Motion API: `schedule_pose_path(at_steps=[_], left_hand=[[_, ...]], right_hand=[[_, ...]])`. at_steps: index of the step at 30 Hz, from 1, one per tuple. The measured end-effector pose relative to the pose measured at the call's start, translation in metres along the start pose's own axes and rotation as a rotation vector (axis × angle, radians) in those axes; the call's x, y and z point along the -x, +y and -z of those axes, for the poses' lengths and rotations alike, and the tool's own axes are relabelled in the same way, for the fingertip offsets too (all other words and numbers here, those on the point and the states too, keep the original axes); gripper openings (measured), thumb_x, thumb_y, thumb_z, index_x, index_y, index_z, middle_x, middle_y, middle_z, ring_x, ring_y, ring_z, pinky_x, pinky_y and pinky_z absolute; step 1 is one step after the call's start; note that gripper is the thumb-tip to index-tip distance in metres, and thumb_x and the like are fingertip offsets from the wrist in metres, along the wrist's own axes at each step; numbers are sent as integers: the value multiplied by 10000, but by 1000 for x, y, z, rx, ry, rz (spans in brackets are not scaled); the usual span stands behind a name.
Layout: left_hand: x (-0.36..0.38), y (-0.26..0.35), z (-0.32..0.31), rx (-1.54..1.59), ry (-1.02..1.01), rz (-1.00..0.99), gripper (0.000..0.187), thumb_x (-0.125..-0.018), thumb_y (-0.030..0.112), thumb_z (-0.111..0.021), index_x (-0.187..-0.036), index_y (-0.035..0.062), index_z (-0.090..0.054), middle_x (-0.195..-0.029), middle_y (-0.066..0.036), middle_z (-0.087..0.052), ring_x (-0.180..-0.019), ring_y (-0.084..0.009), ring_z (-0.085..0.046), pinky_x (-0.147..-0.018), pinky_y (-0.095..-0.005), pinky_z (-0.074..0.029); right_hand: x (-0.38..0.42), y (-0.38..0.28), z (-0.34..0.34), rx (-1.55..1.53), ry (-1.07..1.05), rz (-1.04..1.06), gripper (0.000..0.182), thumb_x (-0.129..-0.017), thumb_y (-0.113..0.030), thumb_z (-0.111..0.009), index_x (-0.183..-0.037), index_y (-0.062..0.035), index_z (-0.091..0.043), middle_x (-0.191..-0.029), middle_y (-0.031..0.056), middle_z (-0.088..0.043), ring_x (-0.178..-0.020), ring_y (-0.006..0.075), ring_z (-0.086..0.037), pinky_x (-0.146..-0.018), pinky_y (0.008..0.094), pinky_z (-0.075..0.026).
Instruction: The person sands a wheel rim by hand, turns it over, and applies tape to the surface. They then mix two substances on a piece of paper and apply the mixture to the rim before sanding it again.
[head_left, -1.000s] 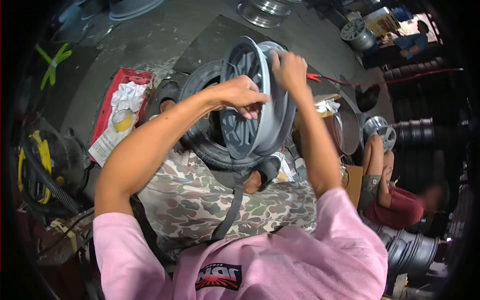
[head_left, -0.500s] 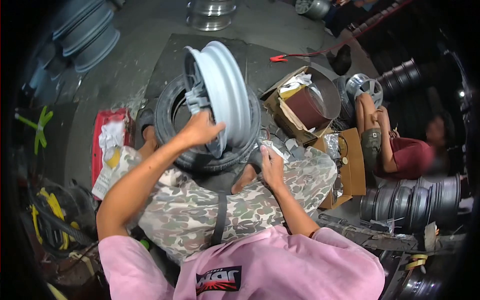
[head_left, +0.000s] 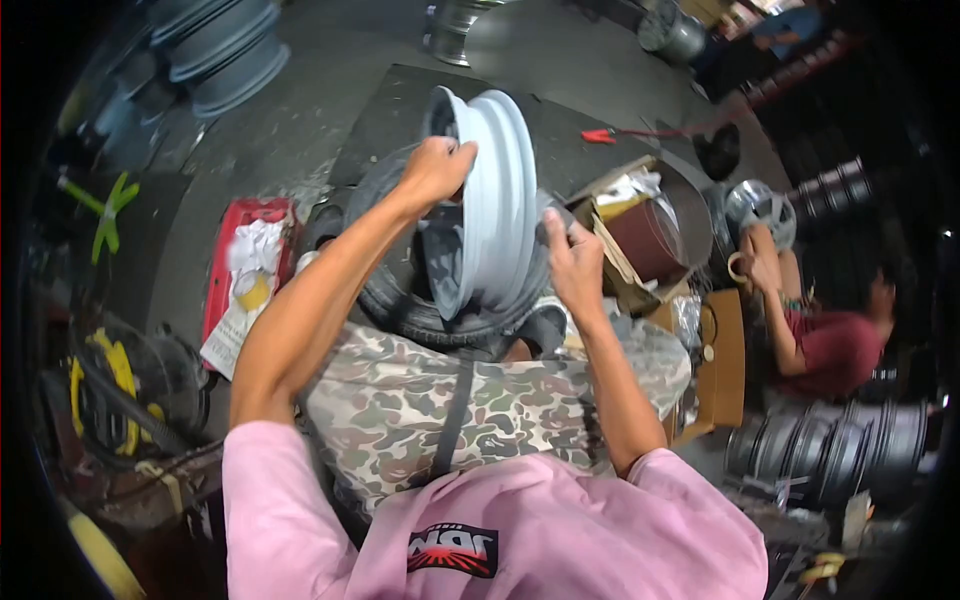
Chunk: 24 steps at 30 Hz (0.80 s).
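Observation:
A pale grey wheel rim stands tilted on its edge over a black tyre lying flat on the floor. My left hand is closed round the rim's upper left edge, by the spokes. To the right of the rim, my right hand pinches a small dark grey piece, thin like sandpaper and blurred, close to the barrel. Part of the tyre is hidden behind the rim and my left forearm.
On the left stands a red tray with white paper. To the right are an open carton with a brown roll and a second cardboard box. Beyond them a person in a dark red shirt sits near stacked rims.
My left hand has moved up along the rim, which stands more upright. My right hand has risen from beside my knee to the rim's right side. The camera view has shifted.

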<state>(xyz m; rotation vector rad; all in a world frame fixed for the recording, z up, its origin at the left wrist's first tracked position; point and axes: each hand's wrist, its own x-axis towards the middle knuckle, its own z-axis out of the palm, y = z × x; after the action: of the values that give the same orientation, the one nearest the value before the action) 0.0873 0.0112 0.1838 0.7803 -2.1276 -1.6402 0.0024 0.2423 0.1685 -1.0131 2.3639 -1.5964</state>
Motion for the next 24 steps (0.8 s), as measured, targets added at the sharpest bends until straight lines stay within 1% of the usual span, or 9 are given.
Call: schedule_pose_path(at_steps=[3,4,6,9,14,16,18,21,24], left_hand=[[-16,-4,8,85,-50,76,419,-1012,340,-586,-885,-53,-657,-730,-78,-642,-565,-156,-625,-491,-310,-505],[-14,-4,9,117,-77,72,420,-1014,341,-589,-895,-56,-656,-734,-79,-645,-561,-152,-625,-495,-304,-513],[-13,-4,11,139,-127,81,422,-1026,350,-591,-897,-50,-637,-733,-77,-643,-550,-148,-624,-502,-297,-526],[-10,-6,8,253,-155,56,409,-1005,335,-605,-799,-17,-579,-656,-84,-640,-509,-165,-637,-466,-317,-519],[-10,-9,5,178,-167,6,392,-1015,342,-633,-818,6,-591,-673,-56,-615,-540,-135,-629,-499,-277,-494],[-11,-7,12,181,-173,-4,387,-1013,339,-633,-814,10,-592,-678,-58,-620,-544,-136,-633,-507,-278,-505],[-11,-7,16,216,-230,17,374,-1008,333,-634,-827,7,-608,-693,-57,-633,-556,-133,-640,-538,-285,-542],[-18,-15,19,235,-304,16,382,-1011,357,-631,-860,6,-634,-704,-46,-643,-607,-128,-662,-569,-281,-564],[-15,-4,25,162,-347,34,411,-1016,404,-624,-871,19,-618,-759,-55,-648,-670,-139,-688,-616,-292,-594]], right_hand=[[-8,-17,-19,181,77,407,253,-1020,-180,-605,-1186,-10,-692,-1116,255,-685,-1000,339,-680,-887,412,-524],[-2,-13,-21,175,65,416,253,-1020,-180,-605,-1186,-10,-692,-1116,255,-685,-1000,339,-680,-887,412,-524],[23,-1,-18,622,66,629,428,-970,-153,-652,-1397,-132,-627,-1482,258,-493,-1365,442,-476,-1114,492,-409],[23,-1,-29,657,84,533,469,-936,-131,-679,-1400,-183,-638,-1571,247,-388,-1426,502,-357,-1150,566,-339],[-156,15,-71,894,-3,594,360,-1021,-329,-526,-1242,-117,-715,-1319,280,-623,-1290,521,-511,-1054,568,-443],[-231,-19,-103,974,-389,114,469,-994,-433,-500,-1174,-70,-738,-1225,259,-688,-1191,494,-612,-1018,528,-496],[-271,-10,-121,924,-477,-10,549,-974,-479,-497,-1169,-19,-726,-1274,258,-667,-1228,412,-626,-1045,497,-485],[-237,-7,-100,900,-436,67,510,-992,-457,-509,-1240,-57,-704,-1220,250,-687,-1168,445,-639,-981,504,-515],[-95,-23,-56,706,-20,405,366,-1037,-297,-521,-1296,-87,-673,-1056,236,-660,-1037,439,-612,-885,512,-506]])
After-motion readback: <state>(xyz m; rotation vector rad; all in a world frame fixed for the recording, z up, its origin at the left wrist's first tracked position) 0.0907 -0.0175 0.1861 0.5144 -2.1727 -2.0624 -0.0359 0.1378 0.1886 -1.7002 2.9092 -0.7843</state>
